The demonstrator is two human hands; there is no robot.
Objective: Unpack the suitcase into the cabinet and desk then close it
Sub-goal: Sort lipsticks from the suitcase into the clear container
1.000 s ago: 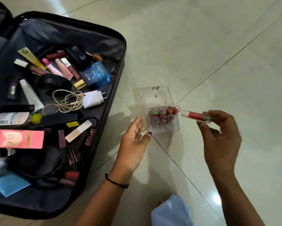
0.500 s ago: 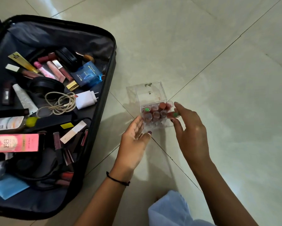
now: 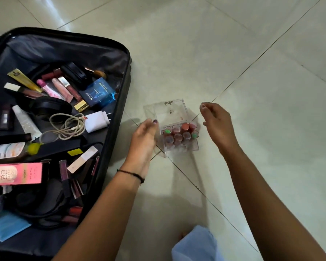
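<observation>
Head view shows my clear lipstick box (image 3: 188,147) on the floor (image 3: 252,166), just right of the open suitcase (image 3: 64,51), with its lid (image 3: 166,112) raised and the lipsticks (image 3: 184,127) upright inside. My left hand (image 3: 145,136) lies straight-fingered against the box's left wall. My right hand (image 3: 217,123) hovers near the other side, relaxed and holding nothing. I judge the box light, stiff, slick and easily cracked, so I'd grip both side walls low, lid down first.

view: head, one wide-angle camera | mount: on the person's head | facing: forward and steeply down at the tiled floor (image 3: 252,63) | range: near, left hand (image 3: 145,136) and right hand (image 3: 216,123) mid-frame | coverage: open suitcase (image 3: 124,87) cut by the left edge, clear box (image 3: 169,112) at centre
</observation>
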